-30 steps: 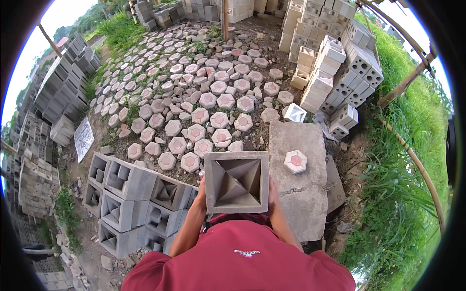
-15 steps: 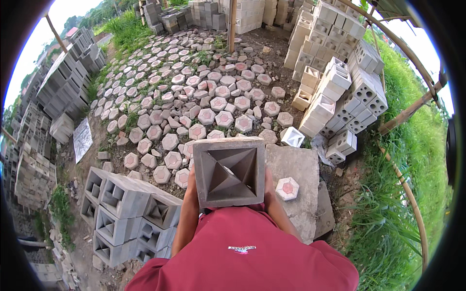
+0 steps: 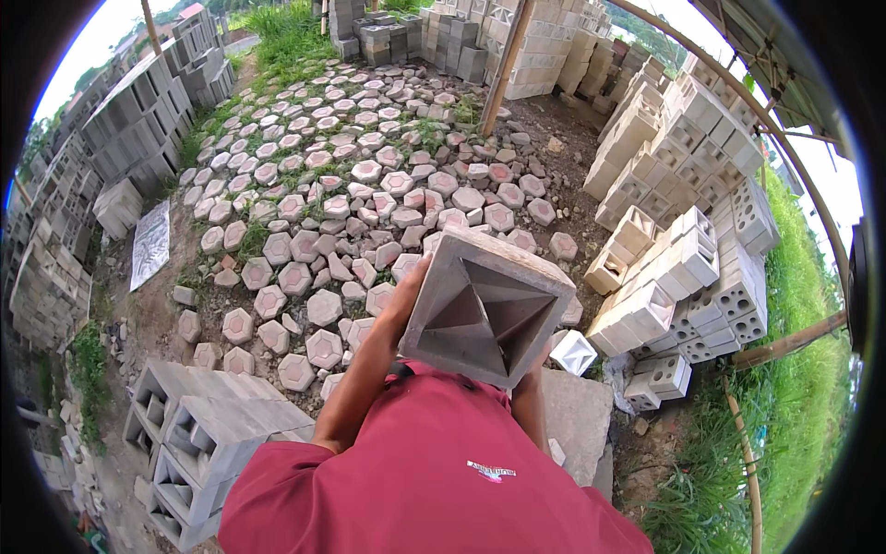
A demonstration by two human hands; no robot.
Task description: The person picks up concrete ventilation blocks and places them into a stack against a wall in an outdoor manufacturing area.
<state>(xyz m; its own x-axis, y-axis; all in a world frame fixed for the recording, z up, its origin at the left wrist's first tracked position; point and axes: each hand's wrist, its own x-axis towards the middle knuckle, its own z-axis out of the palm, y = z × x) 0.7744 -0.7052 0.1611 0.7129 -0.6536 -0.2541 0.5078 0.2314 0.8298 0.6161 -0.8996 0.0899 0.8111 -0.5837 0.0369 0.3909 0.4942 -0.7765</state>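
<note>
A square grey concrete ventilation block (image 3: 434, 319) with a recessed, pointed pattern is held up in front of my chest. Its upper edge tips over to the right. My left hand (image 3: 413, 284) grips its left side, the fingers mostly hidden behind the concrete. On the lower right side, my right hand (image 3: 535, 367) holds the same block and is largely covered by it. Below and to the left stands a stack of similar vent blocks (image 3: 242, 420).
Many hexagonal pavers (image 3: 323, 307) with reddish centres cover the ground ahead. Pale hollow blocks (image 3: 637, 309) are piled on the right, beside a white block (image 3: 573, 353) and a concrete slab (image 3: 580, 411). A wooden post (image 3: 508, 66) rises at the back. Grey block stacks (image 3: 138, 109) line the left.
The vent block has shifted to the right and tilted clockwise, with both hands still on it. My view has swung too, bringing the right-hand stacks farther right.
</note>
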